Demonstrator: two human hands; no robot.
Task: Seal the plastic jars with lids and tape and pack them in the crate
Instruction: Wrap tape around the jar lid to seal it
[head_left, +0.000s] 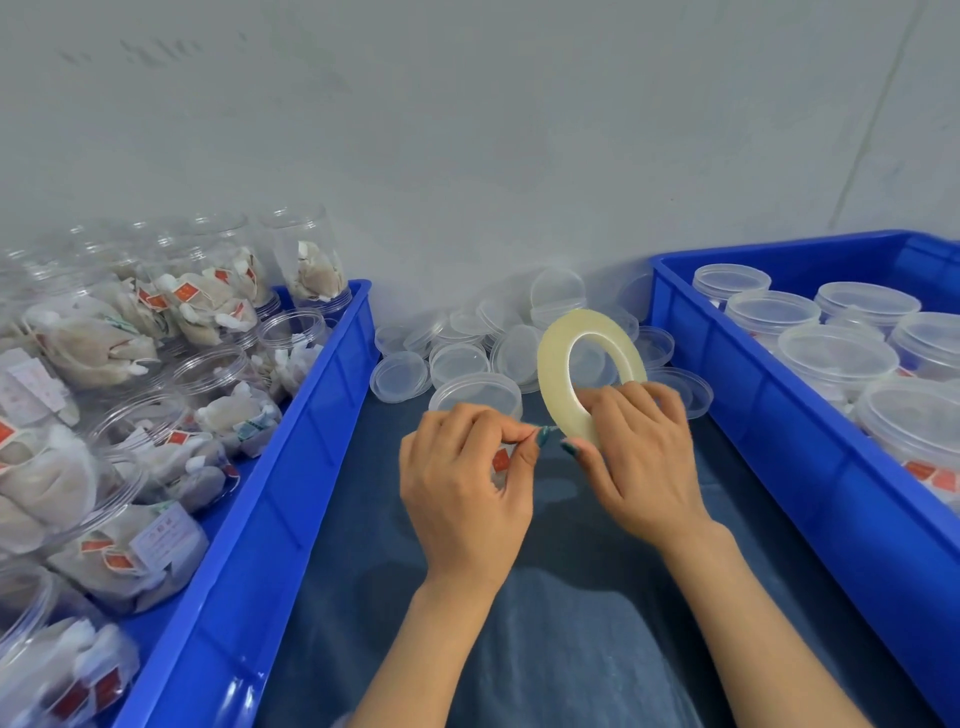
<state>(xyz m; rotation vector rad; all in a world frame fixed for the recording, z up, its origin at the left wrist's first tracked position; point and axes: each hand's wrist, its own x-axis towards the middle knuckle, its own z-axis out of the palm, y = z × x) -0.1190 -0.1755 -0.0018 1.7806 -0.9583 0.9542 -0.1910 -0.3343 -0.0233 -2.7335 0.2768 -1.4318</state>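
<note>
My right hand (636, 452) grips a thin roll of clear tape (558, 358), held upright above the blue cloth. My left hand (465, 478) pinches the loose tape end right beside the roll's lower edge. Behind my left hand stands a lidded clear jar (475, 397), mostly hidden, with a red label showing under my fingers. A pile of clear lids (467, 338) lies against the wall. The left blue crate (291, 499) holds open jars (218, 374) filled with white sachets. The right blue crate (779, 415) holds several lidded jars (836, 353).
A grey wall runs close behind the lids. A blue cloth (571, 597) covers the surface between the two crates, under my forearms. The crates wall in both sides of this middle strip.
</note>
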